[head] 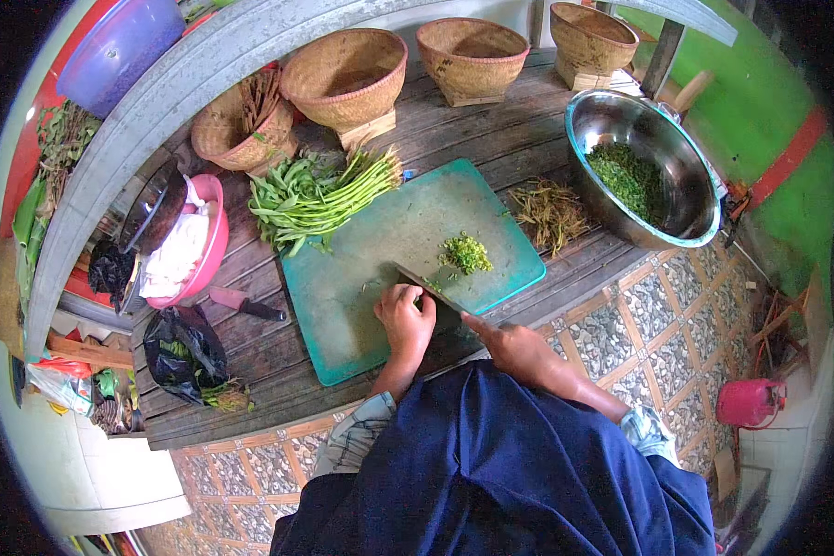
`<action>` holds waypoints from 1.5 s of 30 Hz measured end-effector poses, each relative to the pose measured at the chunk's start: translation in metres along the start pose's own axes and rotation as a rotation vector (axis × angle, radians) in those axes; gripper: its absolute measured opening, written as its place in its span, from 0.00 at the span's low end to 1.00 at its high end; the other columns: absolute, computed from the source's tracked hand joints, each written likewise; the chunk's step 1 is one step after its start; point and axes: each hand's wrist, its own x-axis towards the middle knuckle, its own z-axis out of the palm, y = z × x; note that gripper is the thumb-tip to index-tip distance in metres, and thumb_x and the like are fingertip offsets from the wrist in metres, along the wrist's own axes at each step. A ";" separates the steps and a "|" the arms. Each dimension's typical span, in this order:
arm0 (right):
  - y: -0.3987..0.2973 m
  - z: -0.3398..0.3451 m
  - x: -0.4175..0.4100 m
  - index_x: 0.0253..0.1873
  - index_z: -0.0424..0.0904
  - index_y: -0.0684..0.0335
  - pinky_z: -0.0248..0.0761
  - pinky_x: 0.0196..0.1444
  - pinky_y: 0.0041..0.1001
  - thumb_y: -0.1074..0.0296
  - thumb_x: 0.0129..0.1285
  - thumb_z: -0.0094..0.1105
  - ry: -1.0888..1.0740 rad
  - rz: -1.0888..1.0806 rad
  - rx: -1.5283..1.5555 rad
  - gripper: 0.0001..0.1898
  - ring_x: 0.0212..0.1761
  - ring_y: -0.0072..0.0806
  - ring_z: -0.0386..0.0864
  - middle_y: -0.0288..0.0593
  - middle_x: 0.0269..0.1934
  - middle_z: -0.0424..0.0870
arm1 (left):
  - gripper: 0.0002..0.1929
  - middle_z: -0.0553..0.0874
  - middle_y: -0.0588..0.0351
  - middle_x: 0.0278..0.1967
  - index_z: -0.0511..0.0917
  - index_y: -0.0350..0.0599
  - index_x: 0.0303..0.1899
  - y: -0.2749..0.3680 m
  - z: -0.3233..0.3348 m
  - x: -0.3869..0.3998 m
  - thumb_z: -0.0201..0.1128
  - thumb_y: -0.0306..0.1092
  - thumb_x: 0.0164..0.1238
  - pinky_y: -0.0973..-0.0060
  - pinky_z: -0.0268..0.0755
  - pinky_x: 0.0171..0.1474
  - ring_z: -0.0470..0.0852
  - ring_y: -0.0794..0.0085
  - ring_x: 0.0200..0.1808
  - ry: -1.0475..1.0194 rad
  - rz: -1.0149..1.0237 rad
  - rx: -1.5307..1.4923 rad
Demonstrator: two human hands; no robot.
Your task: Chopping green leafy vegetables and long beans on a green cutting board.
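My right hand (521,354) is closed around the handle of a knife (431,287), whose blade lies over the near part of a green-edged cutting board (361,292). Beside the blade, my left hand (404,316) has its fingers curled down at the board; whether it holds anything there is hidden. A small heap of chopped green stems (465,253) sits on the board beyond the knife. Across the board's far left edge lies a bunch of leafy green vegetables (326,198), stems pointing right. Trimmed roots (550,214) lie on the wood at the board's right.
Woven bamboo baskets (344,76) stand along the back of the slatted wooden table (250,403). At right is a steel basin (646,170) with chopped greens. A pink basin (215,243), a sheathed or pink-bladed knife (247,303) and a black plastic bag (184,354) are at left.
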 end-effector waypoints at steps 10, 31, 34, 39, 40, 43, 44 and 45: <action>0.005 -0.009 0.007 0.68 0.66 0.48 0.75 0.35 0.50 0.66 0.68 0.49 0.083 -0.090 0.153 0.23 0.33 0.56 0.82 0.61 0.37 0.82 | 0.05 0.81 0.59 0.31 0.80 0.51 0.30 0.002 -0.002 0.001 0.67 0.34 0.50 0.59 0.63 0.48 0.78 0.60 0.43 0.061 0.031 0.029; -0.002 -0.017 -0.002 0.68 0.65 0.51 0.75 0.38 0.49 0.66 0.68 0.48 0.045 -0.103 0.118 0.23 0.34 0.54 0.82 0.60 0.39 0.82 | 0.06 0.81 0.56 0.33 0.80 0.50 0.31 0.000 -0.006 -0.001 0.66 0.35 0.52 0.57 0.64 0.48 0.77 0.56 0.43 0.021 0.025 0.047; -0.008 -0.020 -0.013 0.69 0.64 0.51 0.75 0.35 0.50 0.65 0.68 0.49 -0.012 -0.053 0.062 0.24 0.31 0.55 0.82 0.61 0.33 0.82 | 0.06 0.81 0.56 0.33 0.79 0.49 0.31 -0.001 -0.005 0.000 0.66 0.35 0.51 0.57 0.64 0.48 0.77 0.56 0.43 -0.004 0.010 0.095; 0.004 0.002 -0.002 0.68 0.65 0.49 0.74 0.32 0.50 0.64 0.68 0.49 0.028 -0.064 0.034 0.23 0.29 0.55 0.81 0.61 0.28 0.81 | 0.07 0.81 0.56 0.34 0.79 0.48 0.30 -0.001 -0.003 0.000 0.66 0.35 0.50 0.56 0.64 0.47 0.77 0.57 0.44 0.014 0.019 0.058; 0.007 0.006 0.002 0.68 0.65 0.48 0.74 0.32 0.50 0.64 0.68 0.48 0.043 -0.071 0.043 0.23 0.29 0.55 0.81 0.62 0.28 0.81 | 0.07 0.81 0.57 0.34 0.79 0.48 0.31 -0.001 -0.002 0.000 0.66 0.35 0.50 0.56 0.64 0.48 0.77 0.57 0.44 0.032 0.028 0.042; 0.006 0.012 0.017 0.66 0.67 0.48 0.75 0.32 0.49 0.65 0.69 0.48 0.070 -0.053 0.081 0.21 0.31 0.55 0.82 0.62 0.30 0.81 | 0.07 0.82 0.57 0.35 0.79 0.49 0.31 -0.001 -0.003 0.000 0.67 0.35 0.50 0.57 0.64 0.48 0.78 0.57 0.44 0.037 0.034 0.034; 0.011 0.016 0.019 0.66 0.67 0.48 0.75 0.32 0.49 0.65 0.69 0.48 0.074 -0.053 0.081 0.21 0.31 0.55 0.82 0.62 0.30 0.81 | 0.07 0.82 0.57 0.35 0.80 0.49 0.32 0.000 -0.004 0.000 0.67 0.35 0.50 0.57 0.64 0.49 0.78 0.58 0.44 0.024 0.031 0.042; 0.014 0.019 0.022 0.66 0.68 0.49 0.75 0.34 0.49 0.65 0.69 0.48 0.147 -0.151 0.128 0.21 0.33 0.56 0.82 0.62 0.32 0.81 | 0.07 0.82 0.57 0.35 0.80 0.49 0.32 -0.002 -0.004 0.000 0.67 0.35 0.50 0.57 0.64 0.49 0.78 0.58 0.44 0.029 0.031 0.044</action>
